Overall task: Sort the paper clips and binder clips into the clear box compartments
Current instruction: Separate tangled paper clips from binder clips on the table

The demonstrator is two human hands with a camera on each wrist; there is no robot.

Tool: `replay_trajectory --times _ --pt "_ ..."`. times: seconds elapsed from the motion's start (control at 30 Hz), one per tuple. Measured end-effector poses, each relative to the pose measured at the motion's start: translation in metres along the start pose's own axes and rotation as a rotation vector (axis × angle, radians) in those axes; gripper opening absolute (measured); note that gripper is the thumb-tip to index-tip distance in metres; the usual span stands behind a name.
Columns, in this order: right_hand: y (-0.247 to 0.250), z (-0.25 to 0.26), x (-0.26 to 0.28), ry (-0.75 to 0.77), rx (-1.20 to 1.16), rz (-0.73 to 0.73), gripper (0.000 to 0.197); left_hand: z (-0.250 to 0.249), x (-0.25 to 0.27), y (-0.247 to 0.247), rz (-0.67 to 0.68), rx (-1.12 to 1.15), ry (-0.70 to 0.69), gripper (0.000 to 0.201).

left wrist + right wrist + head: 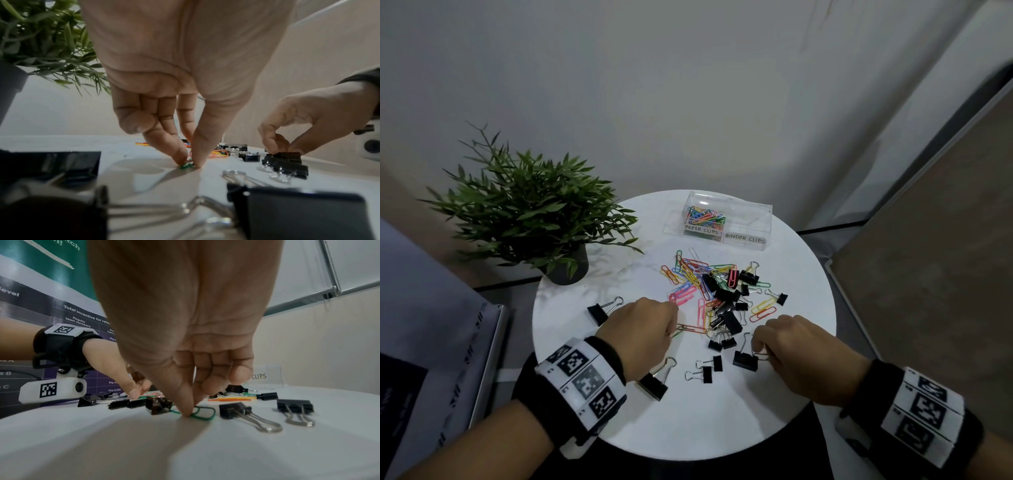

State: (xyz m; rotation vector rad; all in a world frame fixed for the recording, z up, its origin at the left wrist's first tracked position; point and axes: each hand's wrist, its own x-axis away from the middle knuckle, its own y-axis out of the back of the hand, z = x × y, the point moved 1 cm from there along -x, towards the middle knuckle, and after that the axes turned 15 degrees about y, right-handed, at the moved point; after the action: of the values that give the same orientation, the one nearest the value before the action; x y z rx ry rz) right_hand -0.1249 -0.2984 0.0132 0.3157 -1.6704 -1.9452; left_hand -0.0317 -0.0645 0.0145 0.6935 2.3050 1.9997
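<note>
The clear box [767, 209] stands at the table's far side. Its left compartment, labelled PAPER CLIPS, holds coloured paper clips [705, 216]; the right one, labelled BINDER CLIPS [745, 238], shows no clips. A mixed pile of clips [717, 291] lies mid-table. My left hand [674, 330] pinches a green paper clip [186, 165] against the table at the pile's near left. My right hand [758, 349] pinches another green paper clip [203, 413] on the table with thumb and index, just beside a black binder clip [744, 359].
Loose black binder clips lie near my hands [599, 312] [654, 382] [705, 372]. A potted plant [527, 212] stands at the table's [705, 428] far left. The table is round and white; a printed banner [421, 377] hangs to its left and walls close it in behind.
</note>
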Motion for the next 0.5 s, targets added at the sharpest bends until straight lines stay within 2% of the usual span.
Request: replay_trajectory --times 0.17,0.4,0.5 --pt "-0.0022 0.0014 0.0016 0.003 -0.025 -0.009 0.028 0.0043 -0.0009 -0.0034 0.001 0.051 0.009 0.018" --pt "-0.0028 -0.0026 0.0048 -0.021 0.074 -0.043 0.006 0.0065 0.0049 -0.0057 -0.029 0.047 -0.013 0.023" --pt "-0.0021 -0.0029 0.0046 0.012 0.121 -0.057 0.011 0.0096 0.0073 -0.0052 -0.012 0.108 -0.012 0.023"
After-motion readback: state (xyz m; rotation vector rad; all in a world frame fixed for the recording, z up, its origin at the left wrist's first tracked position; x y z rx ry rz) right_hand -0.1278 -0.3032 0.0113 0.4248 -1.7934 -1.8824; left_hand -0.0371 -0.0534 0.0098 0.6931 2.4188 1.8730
